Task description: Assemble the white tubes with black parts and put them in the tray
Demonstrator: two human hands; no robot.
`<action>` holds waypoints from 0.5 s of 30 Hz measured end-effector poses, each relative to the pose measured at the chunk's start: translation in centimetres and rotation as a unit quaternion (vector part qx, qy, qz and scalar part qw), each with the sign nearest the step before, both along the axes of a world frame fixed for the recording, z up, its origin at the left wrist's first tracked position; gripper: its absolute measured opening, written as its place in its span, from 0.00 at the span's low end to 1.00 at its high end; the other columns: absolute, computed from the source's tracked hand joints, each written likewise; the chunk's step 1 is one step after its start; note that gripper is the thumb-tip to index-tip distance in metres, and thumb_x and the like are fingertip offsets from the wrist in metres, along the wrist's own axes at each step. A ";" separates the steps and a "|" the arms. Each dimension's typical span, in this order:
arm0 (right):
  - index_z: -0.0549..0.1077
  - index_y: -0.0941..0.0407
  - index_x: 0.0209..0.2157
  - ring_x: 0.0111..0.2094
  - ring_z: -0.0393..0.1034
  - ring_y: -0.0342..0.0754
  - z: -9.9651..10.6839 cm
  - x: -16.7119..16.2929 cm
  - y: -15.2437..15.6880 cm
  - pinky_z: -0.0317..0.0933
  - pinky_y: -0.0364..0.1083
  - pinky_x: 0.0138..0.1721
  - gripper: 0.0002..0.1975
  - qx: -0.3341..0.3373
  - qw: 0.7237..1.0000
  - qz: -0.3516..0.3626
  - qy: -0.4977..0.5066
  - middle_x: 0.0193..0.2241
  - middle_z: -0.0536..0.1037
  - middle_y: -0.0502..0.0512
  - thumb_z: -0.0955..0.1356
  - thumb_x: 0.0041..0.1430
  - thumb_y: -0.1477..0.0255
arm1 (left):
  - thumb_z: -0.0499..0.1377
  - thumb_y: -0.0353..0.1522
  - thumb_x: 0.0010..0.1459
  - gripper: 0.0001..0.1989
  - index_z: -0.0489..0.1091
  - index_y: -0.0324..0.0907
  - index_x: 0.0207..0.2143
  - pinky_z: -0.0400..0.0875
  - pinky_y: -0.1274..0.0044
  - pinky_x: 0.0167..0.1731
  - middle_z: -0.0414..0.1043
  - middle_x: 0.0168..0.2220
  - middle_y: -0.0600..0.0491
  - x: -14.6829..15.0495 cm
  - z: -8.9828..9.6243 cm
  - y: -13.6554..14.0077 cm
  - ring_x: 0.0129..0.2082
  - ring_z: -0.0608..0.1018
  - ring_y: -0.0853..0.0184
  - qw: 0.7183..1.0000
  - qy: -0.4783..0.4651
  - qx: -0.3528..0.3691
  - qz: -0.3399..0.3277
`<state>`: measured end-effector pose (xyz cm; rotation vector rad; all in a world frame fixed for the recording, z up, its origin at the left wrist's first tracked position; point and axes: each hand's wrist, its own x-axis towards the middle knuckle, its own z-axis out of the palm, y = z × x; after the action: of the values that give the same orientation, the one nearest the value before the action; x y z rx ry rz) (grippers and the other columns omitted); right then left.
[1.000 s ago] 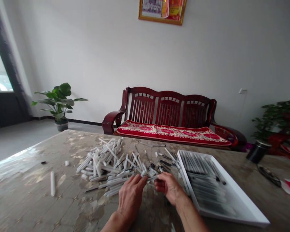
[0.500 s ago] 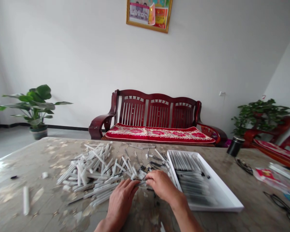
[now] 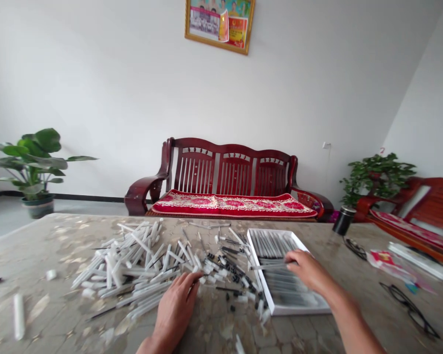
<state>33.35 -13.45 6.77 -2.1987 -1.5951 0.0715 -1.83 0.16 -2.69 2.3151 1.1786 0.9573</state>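
My right hand (image 3: pixel 304 268) is over a white shallow box (image 3: pixel 275 310), its fingers pinching a slim translucent pen (image 3: pixel 268 267) that points left across the box. Inside the box lie rows of similar dark-cored pens (image 3: pixel 273 243). My left hand (image 3: pixel 177 300) rests on the table at the right front edge of a heap of white translucent pen barrels (image 3: pixel 133 255). Its fingers are curled and close together; whatever is between them, if anything, is hidden. Small black and clear caps (image 3: pixel 239 273) lie scattered between my hands.
The patterned table (image 3: pixel 206 334) also bears a lone white tube (image 3: pixel 18 317), a black cylinder (image 3: pixel 343 221), eyeglasses (image 3: pixel 409 307) and a plastic packet (image 3: pixel 387 263). Behind stands a red wooden bench (image 3: pixel 232 172). A potted plant (image 3: pixel 37 167) is on the left.
My right hand has moved from beside my left hand to over the box, carrying a pen. My left hand stays by the heap. The whole view has shifted slightly right.
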 end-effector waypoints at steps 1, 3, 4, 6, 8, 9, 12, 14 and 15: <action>0.79 0.54 0.32 0.41 0.72 0.53 -0.6 1.2 -1.2 0.60 0.48 0.44 0.10 -0.004 1.000 -0.007 -0.003 0.35 0.80 0.56 0.65 0.50 0.73 | 0.51 0.34 0.63 0.13 0.75 0.50 0.42 0.72 0.73 0.43 0.79 0.39 0.54 0.1 0.0 0.0 0.42 0.79 0.64 1.000 0.006 -0.004 -0.006; 0.79 0.55 0.32 0.41 0.73 0.54 -1.9 3.1 -3.1 0.61 0.49 0.45 0.12 0.000 1.000 -0.031 -0.006 0.35 0.80 0.57 0.64 0.49 0.73 | 0.51 0.33 0.63 0.13 0.76 0.50 0.40 0.71 0.73 0.43 0.78 0.38 0.54 0.2 0.0 0.0 0.42 0.79 0.64 1.000 0.013 -0.013 -0.018; 0.79 0.55 0.33 0.41 0.73 0.54 -2.5 3.7 -3.8 0.61 0.49 0.45 0.12 0.000 0.999 -0.035 -0.008 0.35 0.80 0.57 0.64 0.49 0.72 | 0.51 0.33 0.62 0.13 0.76 0.50 0.39 0.71 0.73 0.43 0.78 0.38 0.54 0.2 0.0 0.1 0.42 0.79 0.64 1.000 0.012 -0.016 -0.022; 0.79 0.55 0.33 0.41 0.73 0.54 -3.5 4.2 -4.6 0.62 0.49 0.45 0.12 -0.004 0.999 -0.040 -0.012 0.35 0.80 0.57 0.64 0.49 0.72 | 0.52 0.32 0.62 0.13 0.76 0.49 0.39 0.71 0.73 0.43 0.78 0.37 0.54 0.2 -0.1 0.2 0.42 0.79 0.64 0.999 0.008 -0.020 -0.027; 0.79 0.54 0.33 0.42 0.73 0.54 -4.1 4.2 -4.7 0.62 0.49 0.45 0.12 -0.017 0.999 -0.046 -0.017 0.36 0.80 0.56 0.65 0.49 0.72 | 0.52 0.32 0.62 0.13 0.76 0.49 0.38 0.71 0.73 0.44 0.78 0.37 0.54 0.2 -0.2 0.2 0.41 0.79 0.64 0.999 0.003 -0.023 -0.028; 0.79 0.54 0.33 0.43 0.73 0.54 -4.4 4.0 -4.6 0.62 0.49 0.46 0.12 -0.023 0.998 -0.049 -0.019 0.37 0.80 0.56 0.65 0.49 0.72 | 0.52 0.32 0.62 0.13 0.76 0.49 0.38 0.71 0.73 0.44 0.78 0.37 0.54 0.1 -0.2 0.2 0.41 0.79 0.64 0.999 0.002 -0.025 -0.029; 0.79 0.53 0.36 0.46 0.72 0.54 -4.7 3.1 -3.5 0.61 0.50 0.51 0.13 -0.014 0.998 -0.053 -0.032 0.40 0.79 0.56 0.64 0.50 0.72 | 0.52 0.32 0.62 0.13 0.76 0.49 0.39 0.71 0.72 0.44 0.78 0.38 0.54 0.0 -0.3 0.1 0.42 0.79 0.63 0.999 0.003 -0.031 -0.030; 0.78 0.54 0.43 0.50 0.71 0.54 -4.8 2.3 -2.3 0.60 0.50 0.55 0.17 0.013 0.998 -0.042 -0.047 0.45 0.78 0.59 0.62 0.55 0.71 | 0.52 0.32 0.62 0.13 0.76 0.49 0.38 0.70 0.73 0.44 0.78 0.37 0.54 0.0 -0.3 0.1 0.42 0.79 0.63 0.999 0.003 -0.034 -0.030; 0.76 0.56 0.48 0.53 0.69 0.54 -4.9 1.8 -1.6 0.59 0.50 0.57 0.20 0.026 0.997 -0.036 -0.059 0.49 0.77 0.61 0.61 0.57 0.69 | 0.52 0.32 0.62 0.13 0.76 0.49 0.38 0.70 0.73 0.44 0.78 0.37 0.54 0.1 -0.2 0.1 0.42 0.79 0.63 0.999 0.002 -0.035 -0.029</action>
<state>35.19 -15.08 1.91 -2.2549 -1.5585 -0.1204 -1.78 0.23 -2.93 2.2850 1.1223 0.8770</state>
